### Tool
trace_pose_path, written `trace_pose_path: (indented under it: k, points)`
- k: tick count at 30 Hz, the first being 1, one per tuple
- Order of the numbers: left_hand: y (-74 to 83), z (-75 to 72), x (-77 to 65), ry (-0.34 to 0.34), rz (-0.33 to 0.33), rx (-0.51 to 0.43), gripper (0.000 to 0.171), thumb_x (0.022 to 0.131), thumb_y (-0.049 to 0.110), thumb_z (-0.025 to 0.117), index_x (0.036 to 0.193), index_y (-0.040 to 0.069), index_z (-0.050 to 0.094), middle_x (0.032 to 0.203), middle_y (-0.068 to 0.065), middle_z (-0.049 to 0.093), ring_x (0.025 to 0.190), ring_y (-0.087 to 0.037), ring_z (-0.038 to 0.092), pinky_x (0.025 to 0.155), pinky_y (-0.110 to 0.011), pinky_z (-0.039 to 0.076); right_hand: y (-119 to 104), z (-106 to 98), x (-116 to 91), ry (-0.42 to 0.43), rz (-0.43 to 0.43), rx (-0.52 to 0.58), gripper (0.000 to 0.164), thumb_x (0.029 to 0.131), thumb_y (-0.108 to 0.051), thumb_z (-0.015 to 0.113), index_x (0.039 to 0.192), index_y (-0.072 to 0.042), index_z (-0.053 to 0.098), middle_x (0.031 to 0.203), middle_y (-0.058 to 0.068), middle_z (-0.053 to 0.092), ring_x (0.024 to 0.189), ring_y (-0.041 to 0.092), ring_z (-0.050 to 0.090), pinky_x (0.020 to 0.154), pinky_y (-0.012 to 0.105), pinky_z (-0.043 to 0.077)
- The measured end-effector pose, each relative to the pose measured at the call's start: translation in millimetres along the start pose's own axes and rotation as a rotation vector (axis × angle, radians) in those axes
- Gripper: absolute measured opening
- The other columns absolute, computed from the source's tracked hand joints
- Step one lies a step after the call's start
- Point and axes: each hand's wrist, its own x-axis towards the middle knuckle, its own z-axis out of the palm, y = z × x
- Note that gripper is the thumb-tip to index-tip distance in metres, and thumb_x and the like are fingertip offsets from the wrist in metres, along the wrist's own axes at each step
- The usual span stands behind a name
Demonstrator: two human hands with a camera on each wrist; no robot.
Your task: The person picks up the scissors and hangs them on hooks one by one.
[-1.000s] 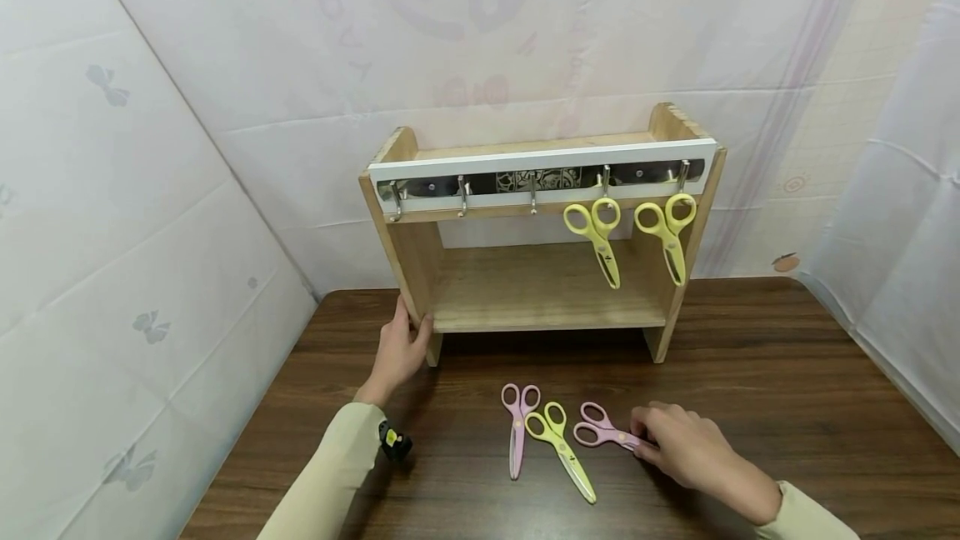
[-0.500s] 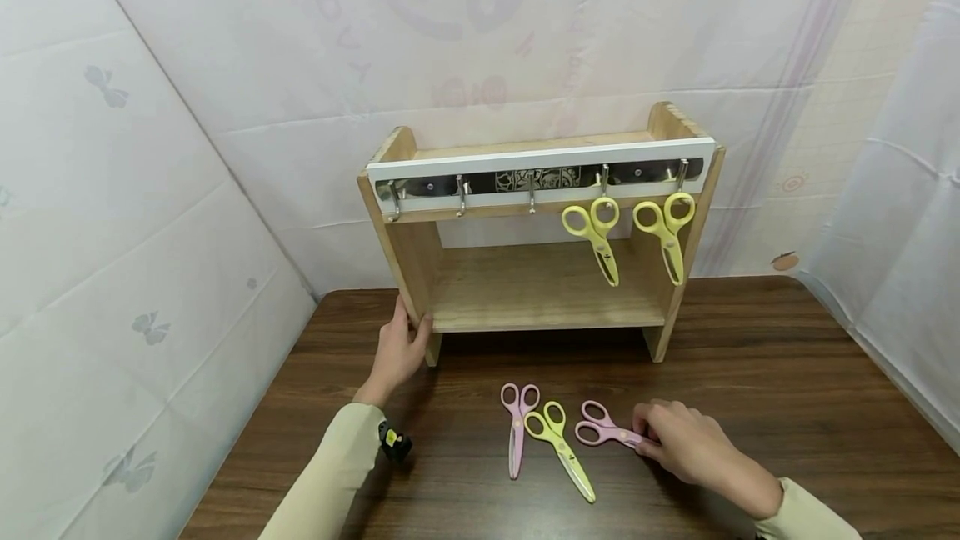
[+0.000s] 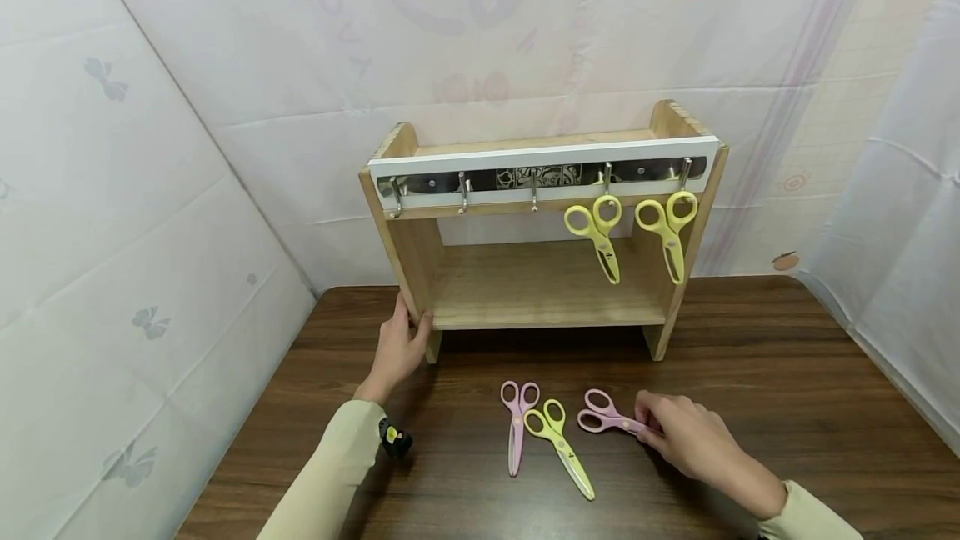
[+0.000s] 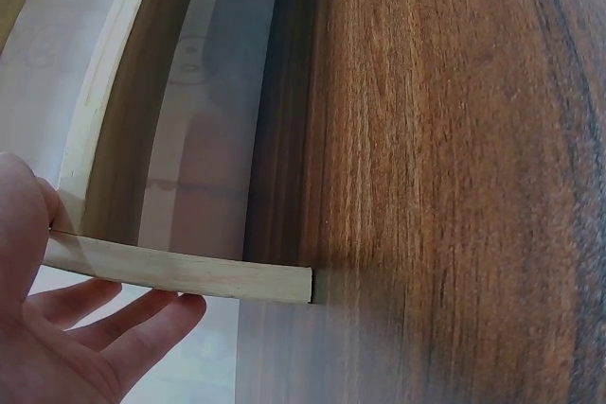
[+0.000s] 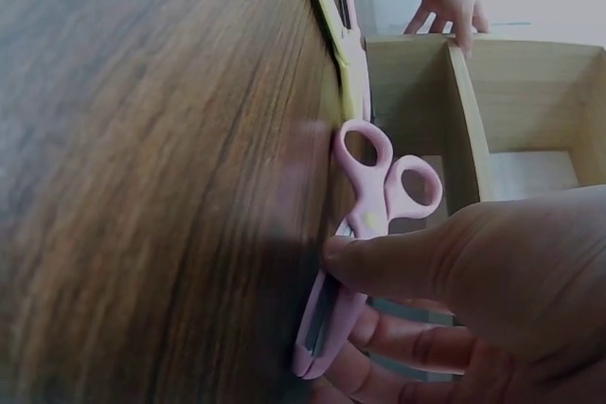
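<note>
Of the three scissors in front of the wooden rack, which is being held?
The rightmost pink scissors, pinched by the right hand. The left pink pair and middle yellow pair lie on the table, untouched.

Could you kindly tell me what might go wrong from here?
The right hand pinches one pair of pink scissors by the blade end, so they could twist or slip. The left hand grips the side of the wooden shelf; a jolt there might set the two hanging yellow scissors swinging, or even knock them off their hooks.
</note>
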Motion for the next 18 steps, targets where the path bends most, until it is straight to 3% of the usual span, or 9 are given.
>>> trace_pose_path:
  k: [18]
  points:
    - [-2.3, 1.5, 0.3, 0.003, -0.003, 0.001, 0.055, 0.108, 0.018, 0.055, 0.155, 0.002, 0.032, 0.130, -0.032, 0.062, 0.112, -0.042, 0.068, 0.081, -0.053, 0.061, 3.5, 1.4, 0.6, 0.026, -0.024, -0.007, 0.034, 0.084, -0.018, 0.085, 0.079, -0.030, 0.054, 0.066, -0.019, 0.044, 0.057, 0.003, 0.042, 0.045, 0.029, 0.034]
